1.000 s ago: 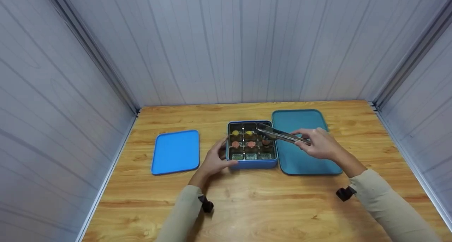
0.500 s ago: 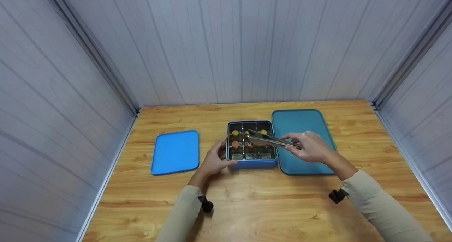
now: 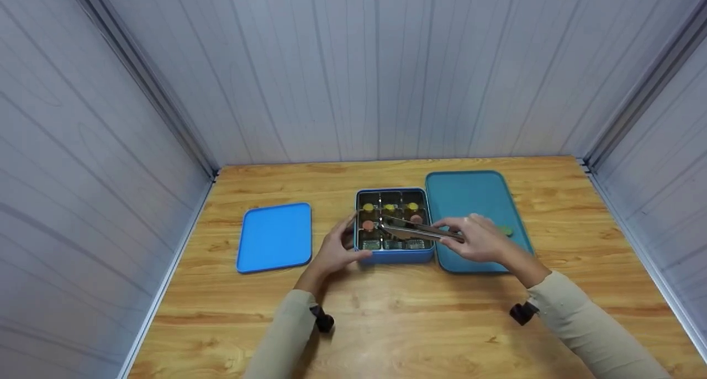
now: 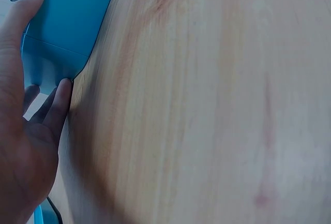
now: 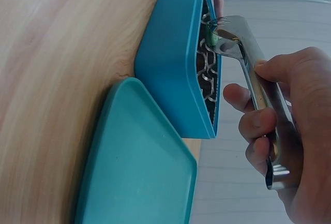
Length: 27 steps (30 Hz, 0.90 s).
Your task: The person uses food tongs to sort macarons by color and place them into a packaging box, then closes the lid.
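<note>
Three pale, plank-patterned walls (image 3: 353,75) around a wood-grain worktop (image 3: 381,324) bearing a teal, round-cornered tray (image 3: 467,191) and, beside it, a blue compartmented box (image 3: 406,258), fingers of the left hand (image 3: 334,250) spread against it. Polished metal tongs (image 5: 276,120), pinched by the right hand (image 3: 478,238), over the box: long axis slanting, tips leftward.

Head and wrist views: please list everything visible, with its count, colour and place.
wooden table: one, brown, underneath
nine-compartment box: one, blue, centre
smaller flat tray: one, bright blue, left
larger flat tray: one, teal, right
metal tongs: one, silver, over box
round yellow pieces: three, yellow, box's back row
round reddish pieces: two visible, reddish, middle row
small green pieces: two visible, green, tongs' tips and teal tray
panelled walls: three, grey, around table
wrist cameras: two, black, both wrists
left hand: one, beige-sleeved, at box's corner
right hand: one, beige-sleeved, holding tongs
</note>
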{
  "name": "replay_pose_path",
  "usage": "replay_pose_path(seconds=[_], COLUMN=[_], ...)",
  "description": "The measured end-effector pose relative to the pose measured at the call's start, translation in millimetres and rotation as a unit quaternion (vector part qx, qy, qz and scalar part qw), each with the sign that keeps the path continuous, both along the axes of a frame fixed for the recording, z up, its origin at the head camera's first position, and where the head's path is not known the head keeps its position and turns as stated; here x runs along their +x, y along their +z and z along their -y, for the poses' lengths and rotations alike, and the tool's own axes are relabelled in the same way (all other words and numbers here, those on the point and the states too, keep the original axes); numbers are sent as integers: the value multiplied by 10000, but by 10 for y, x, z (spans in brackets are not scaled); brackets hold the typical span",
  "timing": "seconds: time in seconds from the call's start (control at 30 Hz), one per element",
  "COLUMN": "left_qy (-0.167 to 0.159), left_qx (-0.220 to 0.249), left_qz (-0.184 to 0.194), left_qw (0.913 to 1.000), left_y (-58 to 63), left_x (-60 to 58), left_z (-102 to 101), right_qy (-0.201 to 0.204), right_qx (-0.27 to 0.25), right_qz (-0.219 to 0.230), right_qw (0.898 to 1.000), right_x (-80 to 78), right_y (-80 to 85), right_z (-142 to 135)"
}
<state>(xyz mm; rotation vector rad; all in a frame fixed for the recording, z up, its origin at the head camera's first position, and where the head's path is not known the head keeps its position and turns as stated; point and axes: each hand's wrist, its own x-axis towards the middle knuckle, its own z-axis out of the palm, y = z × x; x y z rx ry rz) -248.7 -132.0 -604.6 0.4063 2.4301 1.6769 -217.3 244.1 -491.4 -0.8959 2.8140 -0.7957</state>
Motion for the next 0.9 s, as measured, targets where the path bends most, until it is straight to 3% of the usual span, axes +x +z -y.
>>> replay_pose_path(seconds=[0.37, 0.9], left_qy=[-141, -57], left_qx=[292, 182], left_qz=[58, 7], left_qw=[9995, 9998], left_y=[4, 7], left_x=[5, 10], left_z=[-6, -5], right_qy=[-61, -183], right_qx=[78, -51], right_qz=[23, 93], right_qw=[9999, 9998], right_x=[16, 40], right_y=[-41, -59], right_z=[12, 9])
